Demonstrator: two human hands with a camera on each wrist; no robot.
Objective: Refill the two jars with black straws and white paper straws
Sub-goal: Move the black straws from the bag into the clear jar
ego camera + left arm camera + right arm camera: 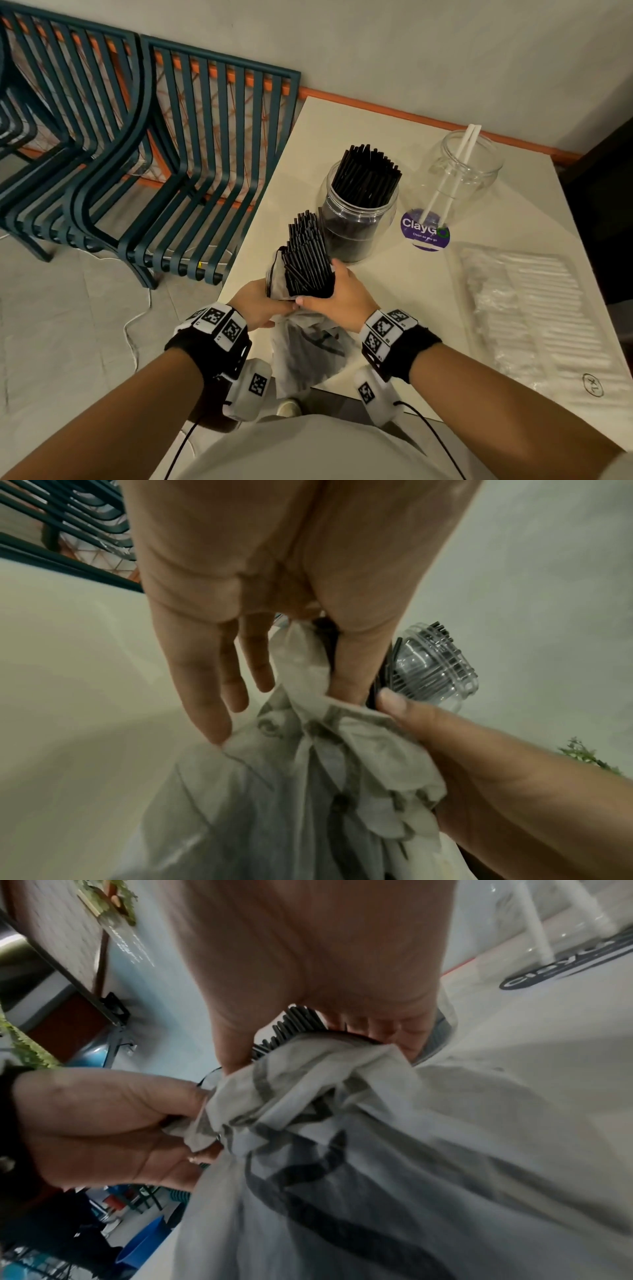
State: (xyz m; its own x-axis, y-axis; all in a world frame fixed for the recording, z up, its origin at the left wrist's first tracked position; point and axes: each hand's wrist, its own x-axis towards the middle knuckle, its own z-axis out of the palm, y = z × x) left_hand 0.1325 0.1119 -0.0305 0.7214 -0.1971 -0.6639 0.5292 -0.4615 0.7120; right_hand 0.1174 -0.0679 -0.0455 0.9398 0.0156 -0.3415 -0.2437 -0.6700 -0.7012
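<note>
Hands meet at the near edge of the tabletop [394,281], at 6 o'clock in the head view. Right hand [337,298] has its fingers curled around a bundle of black straws [306,255]; the bundle tilts upward toward 12 o'clock. Left hand [257,303] pinches the gathered cloth of a grey bag [308,346] between thumb and forefinger, touching the base of the bundle; the left wrist view shows its other fingers [202,685] loosely extended. The bag hangs down over the tabletop edge.

Jar with black straws [356,219] stands on the tabletop just beyond the bundle, at 12 o'clock from the hands. It is clear and open-topped, and its straws stand packed and lean toward 1 o'clock.

Second jar [462,178] stands at 2 o'clock from the hands, near the first jar but apart from it. It holds two white paper straws [452,171], leaning. Its base sits partly on a round purple sticker [424,233].

Clear plastic pack of white paper straws [534,315] lies flat at 3 o'clock, near the right edge.

Slatted chairs [154,154] stand on the floor at 10 o'clock.
</note>
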